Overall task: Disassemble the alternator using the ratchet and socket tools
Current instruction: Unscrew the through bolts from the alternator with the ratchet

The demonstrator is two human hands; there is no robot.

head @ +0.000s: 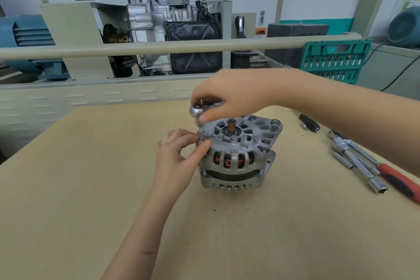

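Observation:
A silver alternator [238,157] stands upright on the wooden table [91,188], shaft end up, copper windings showing through its side slots. My right hand [229,95] grips the ratchet [197,110] by its head, just above the alternator's left rim. A thin socket [201,135] runs straight down from the ratchet head to the housing edge. My left hand [179,154] pinches the lower end of that socket between thumb and fingers, against the alternator's left side. The bolt under the socket is hidden.
Loose sockets, extension bars [361,166] and a red-handled tool [400,179] lie on the table at the right. A small black tool [310,123] lies behind them. A green socket case [334,61] stands open at the back right. A gearbox display [172,34] sits behind a beige rail.

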